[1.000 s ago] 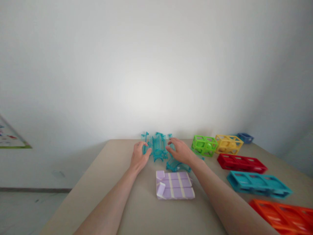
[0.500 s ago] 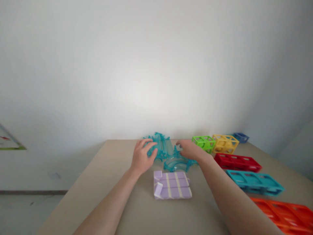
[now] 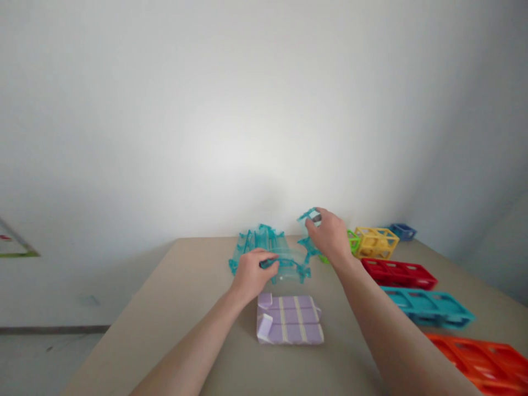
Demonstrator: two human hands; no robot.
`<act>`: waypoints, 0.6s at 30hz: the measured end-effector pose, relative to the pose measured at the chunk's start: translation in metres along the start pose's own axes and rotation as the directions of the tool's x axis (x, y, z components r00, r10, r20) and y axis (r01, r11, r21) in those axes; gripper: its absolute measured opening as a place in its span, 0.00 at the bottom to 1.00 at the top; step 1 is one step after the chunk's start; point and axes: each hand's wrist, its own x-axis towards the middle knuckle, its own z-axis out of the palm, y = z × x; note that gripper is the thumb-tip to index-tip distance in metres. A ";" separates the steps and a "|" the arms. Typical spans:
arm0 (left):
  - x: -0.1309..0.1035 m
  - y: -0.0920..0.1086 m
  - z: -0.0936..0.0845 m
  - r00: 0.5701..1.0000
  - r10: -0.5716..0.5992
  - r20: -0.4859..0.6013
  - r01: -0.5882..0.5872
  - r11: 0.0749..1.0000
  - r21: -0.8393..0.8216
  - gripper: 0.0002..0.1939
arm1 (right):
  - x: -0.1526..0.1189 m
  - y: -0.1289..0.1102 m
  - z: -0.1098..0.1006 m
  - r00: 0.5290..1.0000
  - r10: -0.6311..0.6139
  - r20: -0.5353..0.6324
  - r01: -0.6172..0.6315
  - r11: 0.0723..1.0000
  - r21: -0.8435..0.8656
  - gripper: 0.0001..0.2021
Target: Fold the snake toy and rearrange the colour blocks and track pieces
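Observation:
My left hand (image 3: pixel 252 273) is closed on the edge of a translucent teal curved track piece (image 3: pixel 292 270), its thumb and fingers pinching the near-left side. This piece appears raised in front of other teal track pieces (image 3: pixel 258 237), which lie in a group at the table's far edge. Off to the right, my right hand (image 3: pixel 331 235) grips a second teal track piece (image 3: pixel 308 243), lifted above the table and tilted; my fingers cover part of it. Nearer to me, a folded lilac piece with pale stripes (image 3: pixel 297 319) lies flat between my forearms.
Along the right of the table (image 3: pixel 165 308) stand a green frame block (image 3: pixel 353 242), yellow (image 3: pixel 376 242) and dark blue (image 3: pixel 403 231) ones, then long red (image 3: pixel 398 273), turquoise (image 3: pixel 429 308) and orange (image 3: pixel 478 360) blocks. A white wall (image 3: pixel 247 110) rises behind.
Both hands have closed on teal track pieces. My right hand has lifted its piece up and slightly right; my left has come nearer to me, raising the curved piece.

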 end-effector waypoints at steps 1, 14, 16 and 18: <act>0.003 -0.002 -0.002 0.994 -0.078 -0.077 0.072 0.994 -0.083 0.10 | 0.001 -0.002 0.000 0.997 0.055 -0.054 -0.051 0.996 0.072 0.22; 0.023 -0.013 -0.013 0.647 -0.732 -0.213 0.127 0.379 -0.916 0.08 | -0.042 -0.028 0.069 0.843 0.235 0.485 -0.530 0.519 0.670 0.10; 0.024 -0.007 -0.011 0.647 -0.732 -0.213 0.099 0.358 -0.928 0.08 | -0.049 -0.033 0.070 0.804 0.175 0.569 -0.578 0.457 0.676 0.10; 0.024 -0.003 -0.008 0.672 -0.718 -0.182 0.096 0.328 -0.940 0.08 | -0.052 -0.037 0.069 0.770 0.112 0.628 -0.612 0.411 0.676 0.10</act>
